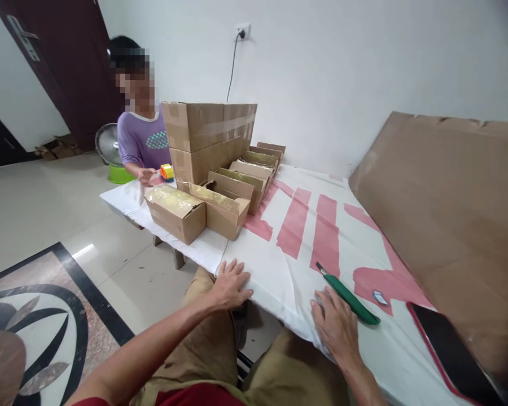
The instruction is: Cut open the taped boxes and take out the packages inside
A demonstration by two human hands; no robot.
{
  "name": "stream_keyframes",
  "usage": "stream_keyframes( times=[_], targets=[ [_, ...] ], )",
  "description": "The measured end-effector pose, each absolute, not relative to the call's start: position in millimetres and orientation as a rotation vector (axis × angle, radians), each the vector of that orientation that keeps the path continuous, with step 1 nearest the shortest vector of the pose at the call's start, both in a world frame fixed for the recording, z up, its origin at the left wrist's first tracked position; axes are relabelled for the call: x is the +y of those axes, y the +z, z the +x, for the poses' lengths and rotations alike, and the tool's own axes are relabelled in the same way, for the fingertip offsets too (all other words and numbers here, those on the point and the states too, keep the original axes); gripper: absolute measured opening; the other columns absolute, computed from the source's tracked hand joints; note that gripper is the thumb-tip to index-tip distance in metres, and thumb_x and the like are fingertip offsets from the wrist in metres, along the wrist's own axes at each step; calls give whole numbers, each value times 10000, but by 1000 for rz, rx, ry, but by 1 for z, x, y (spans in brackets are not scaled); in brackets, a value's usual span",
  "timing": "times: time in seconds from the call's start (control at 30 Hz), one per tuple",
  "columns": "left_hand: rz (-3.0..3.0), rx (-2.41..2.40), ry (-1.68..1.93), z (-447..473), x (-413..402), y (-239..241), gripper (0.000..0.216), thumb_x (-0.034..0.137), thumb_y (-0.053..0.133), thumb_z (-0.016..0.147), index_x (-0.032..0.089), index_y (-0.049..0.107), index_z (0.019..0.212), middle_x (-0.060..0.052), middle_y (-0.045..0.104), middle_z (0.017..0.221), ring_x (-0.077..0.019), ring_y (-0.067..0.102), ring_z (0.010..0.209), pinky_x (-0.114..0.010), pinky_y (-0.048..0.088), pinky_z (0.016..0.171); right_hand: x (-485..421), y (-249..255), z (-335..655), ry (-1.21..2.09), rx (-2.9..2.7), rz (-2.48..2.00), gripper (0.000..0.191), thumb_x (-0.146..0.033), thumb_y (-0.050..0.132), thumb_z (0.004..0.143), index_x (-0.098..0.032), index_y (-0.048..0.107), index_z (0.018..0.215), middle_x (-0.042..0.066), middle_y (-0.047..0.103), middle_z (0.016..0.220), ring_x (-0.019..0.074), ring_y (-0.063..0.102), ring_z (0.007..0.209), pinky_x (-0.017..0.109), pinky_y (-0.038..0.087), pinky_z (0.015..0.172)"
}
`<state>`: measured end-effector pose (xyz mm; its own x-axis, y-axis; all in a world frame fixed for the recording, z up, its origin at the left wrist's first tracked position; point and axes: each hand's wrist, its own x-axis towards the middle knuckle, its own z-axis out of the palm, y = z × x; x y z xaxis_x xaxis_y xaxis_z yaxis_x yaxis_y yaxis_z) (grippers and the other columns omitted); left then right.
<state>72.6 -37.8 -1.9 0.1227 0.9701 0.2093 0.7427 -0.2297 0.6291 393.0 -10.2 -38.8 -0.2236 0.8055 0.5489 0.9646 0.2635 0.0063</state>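
Note:
My left hand (232, 285) lies on the front edge of the cloth-covered table (258, 259), fingers apart and holding nothing. Also resting flat on the cloth, my right hand (334, 321) is just left of a green-handled utility knife (349, 299) with its tip pointing away. In front of my left hand stands an open cardboard box (226, 211); to its left is a closed box (175, 214) with shiny tape over its top. Behind the open one, several more open boxes (254, 177) run back in a row.
Stacked taped cartons (207, 129) rise behind the row. Across the table, a person in a purple shirt (141, 141) has a hand beside a tape roll (166, 172). A phone (452, 355) and small blue-white item (380, 297) lie right, near a large cardboard sheet (444, 214).

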Motion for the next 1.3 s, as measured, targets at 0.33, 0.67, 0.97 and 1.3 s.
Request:
stream_keyframes(
  times=[0.33, 0.67, 0.97, 1.3],
  targets=[
    [1203, 2076, 1969, -146, -30, 90, 385, 356, 628, 790, 165, 684, 1120, -120, 722, 1136, -273, 683, 1067, -466, 530, 1009, -14, -27, 284, 59, -2032, -1131, 279, -330, 484, 983, -227, 690, 1140, 130, 710, 1268, 289, 670, 1163, 462, 548, 963],
    [760, 1916, 1998, -230, 51, 66, 619, 471, 701, 631, 194, 563, 1167, -91, 638, 1115, -269, 636, 1094, -442, 495, 1012, 40, 21, 114, 719, -2247, -840, 418, -180, 474, 932, -215, 642, 1313, 105, 674, 1365, 256, 604, 1285, 473, 470, 1128],
    [820, 1808, 1926, -239, 55, 51, 530, 557, 724, 656, 199, 608, 1029, -31, 652, 925, -221, 621, 923, -350, 507, 830, 11, 10, 68, 1020, -2501, -493, 327, -276, 592, 927, -295, 724, 1225, 52, 704, 1346, 243, 627, 1267, 448, 462, 1115],
    [713, 1609, 1998, -251, 82, 50, 496, 622, 662, 683, 190, 620, 923, -59, 668, 957, -229, 635, 927, -305, 508, 733, 72, 23, 43, 1022, -2018, -941, 620, -360, 603, 901, -157, 498, 1478, 184, 537, 1504, 313, 537, 1369, 494, 474, 1119]
  ],
)
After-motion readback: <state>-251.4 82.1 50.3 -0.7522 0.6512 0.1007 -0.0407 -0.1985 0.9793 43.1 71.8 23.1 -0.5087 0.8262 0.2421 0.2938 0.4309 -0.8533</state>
